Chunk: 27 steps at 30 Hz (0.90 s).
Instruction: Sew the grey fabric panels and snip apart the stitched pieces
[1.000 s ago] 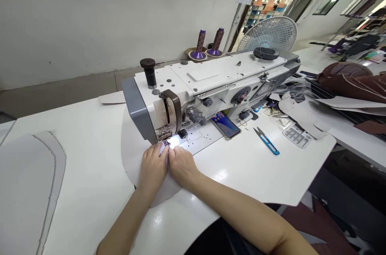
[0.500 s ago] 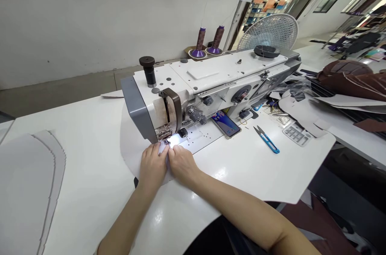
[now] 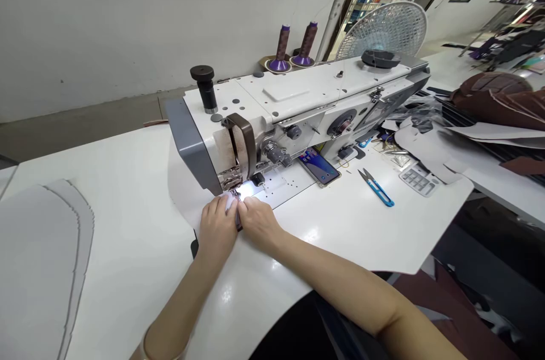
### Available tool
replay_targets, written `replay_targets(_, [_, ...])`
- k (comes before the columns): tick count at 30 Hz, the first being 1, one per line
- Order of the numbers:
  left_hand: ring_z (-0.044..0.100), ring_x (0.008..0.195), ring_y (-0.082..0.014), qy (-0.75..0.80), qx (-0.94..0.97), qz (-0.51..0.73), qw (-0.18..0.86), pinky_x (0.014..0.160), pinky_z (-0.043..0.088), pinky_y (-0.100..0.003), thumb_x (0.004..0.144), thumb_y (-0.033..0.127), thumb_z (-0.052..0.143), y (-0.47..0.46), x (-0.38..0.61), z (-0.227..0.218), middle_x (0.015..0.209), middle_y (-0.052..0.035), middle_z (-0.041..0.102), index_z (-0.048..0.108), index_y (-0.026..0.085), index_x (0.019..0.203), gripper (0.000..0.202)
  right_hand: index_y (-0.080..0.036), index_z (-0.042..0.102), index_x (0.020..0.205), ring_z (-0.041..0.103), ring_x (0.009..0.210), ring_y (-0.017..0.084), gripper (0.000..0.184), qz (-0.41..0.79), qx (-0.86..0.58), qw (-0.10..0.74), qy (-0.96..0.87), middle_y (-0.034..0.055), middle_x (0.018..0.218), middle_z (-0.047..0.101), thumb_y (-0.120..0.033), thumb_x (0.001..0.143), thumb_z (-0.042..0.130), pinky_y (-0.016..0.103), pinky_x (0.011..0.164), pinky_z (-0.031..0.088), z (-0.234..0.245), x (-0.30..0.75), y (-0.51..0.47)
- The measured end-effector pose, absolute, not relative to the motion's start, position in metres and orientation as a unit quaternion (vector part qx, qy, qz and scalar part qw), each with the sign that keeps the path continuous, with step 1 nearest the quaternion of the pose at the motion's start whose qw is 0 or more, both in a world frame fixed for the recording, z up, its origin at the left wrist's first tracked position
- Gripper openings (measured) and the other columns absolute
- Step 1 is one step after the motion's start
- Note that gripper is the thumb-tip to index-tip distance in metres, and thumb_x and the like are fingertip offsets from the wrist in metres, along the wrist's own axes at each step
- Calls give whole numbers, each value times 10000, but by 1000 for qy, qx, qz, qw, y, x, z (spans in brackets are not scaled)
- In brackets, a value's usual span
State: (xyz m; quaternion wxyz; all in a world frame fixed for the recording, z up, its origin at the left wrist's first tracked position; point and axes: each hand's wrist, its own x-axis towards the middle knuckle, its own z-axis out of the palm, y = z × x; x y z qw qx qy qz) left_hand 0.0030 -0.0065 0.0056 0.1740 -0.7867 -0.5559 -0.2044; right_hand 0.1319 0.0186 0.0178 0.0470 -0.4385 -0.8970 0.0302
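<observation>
A white sewing machine [image 3: 281, 101] with a grey end cover stands before me. Its lit presser foot [image 3: 235, 192] comes down on a pale sheet of material [image 3: 181, 192], which spreads out to the left of the machine head. Just in front of the foot, my left hand [image 3: 218, 225] is closed on the sheet's near edge, fingers bent. My right hand [image 3: 259, 225] pinches the same edge right beside it, thumbs almost touching. Part of the edge is hidden under both hands, and a dark strip shows between them.
Blue thread snips [image 3: 377, 188] and a phone [image 3: 319, 167] lie right of the needle area. Pale cut panels [image 3: 38, 269] cover the table's left. Two brown thread cones [image 3: 283, 47] and a fan [image 3: 383, 30] stand behind. Brown pieces [image 3: 498, 99] are piled at right.
The pale sheet has shifted a little by the foot, and a dark strip now shows between my hands. Both hands stay close to the foot. The whole view has tilted slightly.
</observation>
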Motion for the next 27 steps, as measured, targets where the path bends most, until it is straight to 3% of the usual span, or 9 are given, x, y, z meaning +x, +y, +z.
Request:
replay_targets(3, [532, 761, -231, -551, -785, -205, 195, 658, 387, -347, 842, 79, 434, -13, 12, 8, 788, -97, 627, 617, 149, 747, 218, -146, 513, 824, 469, 720, 202, 119, 24, -428, 50, -902, 81, 790, 535, -67, 843, 425, 283, 538, 320, 18, 133, 18])
replay_targets(6, [529, 726, -225, -556, -782, -197, 199, 633, 376, -344, 836, 46, 411, -18, 18, 9, 713, -87, 602, 604, 143, 734, 238, -149, 509, 814, 461, 716, 199, 109, 21, -427, 55, -902, 78, 781, 533, -72, 841, 436, 283, 540, 309, 17, 133, 19])
replay_targets(13, [564, 897, -256, -573, -781, -183, 168, 730, 430, -377, 848, 60, 400, -15, 12, 2, 949, -126, 651, 631, 121, 934, 255, -144, 523, 839, 462, 734, 198, 134, 13, -416, 84, -905, 74, 799, 536, -73, 867, 413, 290, 560, 319, 12, 133, 21])
replay_targets(19, [535, 1048, -286, -576, -782, -194, 139, 880, 438, -420, 834, 68, 391, -7, 2, -11, 1107, -168, 626, 605, 68, 1062, 313, -132, 531, 978, 472, 766, 201, 150, 18, -436, 99, -894, 66, 858, 545, -92, 874, 431, 290, 554, 328, 7, 133, 20])
replay_targets(24, [516, 1103, -287, -565, -795, -188, 118, 953, 419, -435, 799, 42, 374, 1, -8, -13, 1139, -198, 611, 597, 37, 1086, 363, -156, 530, 914, 472, 751, 188, 153, 24, -458, 82, -885, 57, 829, 537, -77, 883, 402, 278, 560, 329, 7, 132, 21])
replay_targets(27, [538, 1083, -264, -569, -792, -190, 111, 961, 427, -426, 786, 40, 370, 6, -11, -12, 1109, -160, 632, 585, 84, 1133, 411, -167, 518, 869, 468, 738, 182, 156, 26, -463, 72, -883, 53, 811, 531, -68, 878, 398, 273, 561, 326, 9, 132, 21])
